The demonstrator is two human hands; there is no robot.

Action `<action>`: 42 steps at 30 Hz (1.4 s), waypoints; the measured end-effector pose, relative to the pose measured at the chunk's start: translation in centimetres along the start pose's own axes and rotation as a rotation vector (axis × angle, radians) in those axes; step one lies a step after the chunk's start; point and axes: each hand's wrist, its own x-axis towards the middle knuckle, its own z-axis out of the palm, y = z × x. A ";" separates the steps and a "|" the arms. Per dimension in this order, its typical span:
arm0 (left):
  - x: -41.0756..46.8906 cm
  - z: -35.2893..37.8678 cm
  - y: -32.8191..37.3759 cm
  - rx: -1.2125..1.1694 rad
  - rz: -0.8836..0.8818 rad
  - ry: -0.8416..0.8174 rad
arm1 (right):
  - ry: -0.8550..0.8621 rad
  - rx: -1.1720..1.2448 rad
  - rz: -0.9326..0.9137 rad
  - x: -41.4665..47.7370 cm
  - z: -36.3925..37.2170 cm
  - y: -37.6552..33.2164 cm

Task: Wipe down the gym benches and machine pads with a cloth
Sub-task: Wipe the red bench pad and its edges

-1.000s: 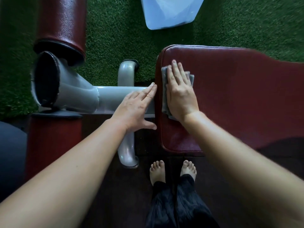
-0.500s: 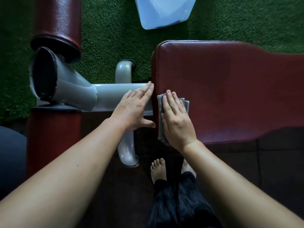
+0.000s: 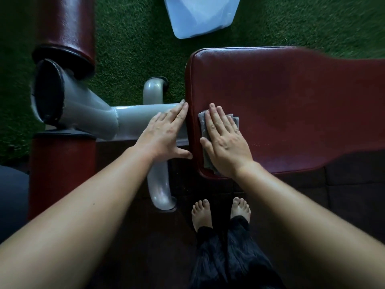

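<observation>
Two bare hands at centre frame: right hand (image 3: 226, 142) pressed flat, fingers together and extended, pinning a small folded grey cloth (image 3: 203, 130) against the near-left corner of a dark red padded vinyl bench pad (image 3: 291, 105) filling the right half. Left hand (image 3: 164, 136) laid open and flat, gripping nothing, on a grey painted steel frame tube (image 3: 133, 119) just left of the pad, fingertips touching the pad's edge. Dark red cylindrical roller pads (image 3: 68, 26) at far left, green artificial turf (image 3: 129, 38) across the top, pale blue plastic container (image 3: 198, 13) at top centre, bare feet (image 3: 202, 213) on dark floor at bottom centre.
</observation>
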 end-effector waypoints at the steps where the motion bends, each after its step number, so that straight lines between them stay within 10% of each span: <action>1: 0.0 0.0 -0.1 -0.004 -0.002 -0.002 | 0.000 -0.020 0.011 1.3 -0.4 0.9; 19: 0.1 0.0 0.2 -0.009 0.005 0.002 | 0.068 -0.018 0.403 1.5 -0.6 4.6; 25: 0.0 -0.3 0.5 -0.020 -0.001 0.003 | 0.002 -0.023 0.144 -6.4 0.8 3.0; 31: 0.2 0.1 0.3 -0.009 -0.012 0.011 | 0.096 -0.026 0.515 -2.5 -1.0 9.4; 35: 0.0 0.0 0.5 -0.021 -0.027 0.007 | 0.045 -0.005 0.310 -6.3 0.9 4.4; 42: 0.1 0.3 0.3 -0.011 -0.012 0.048 | 0.093 -0.047 0.525 -5.5 -2.2 15.5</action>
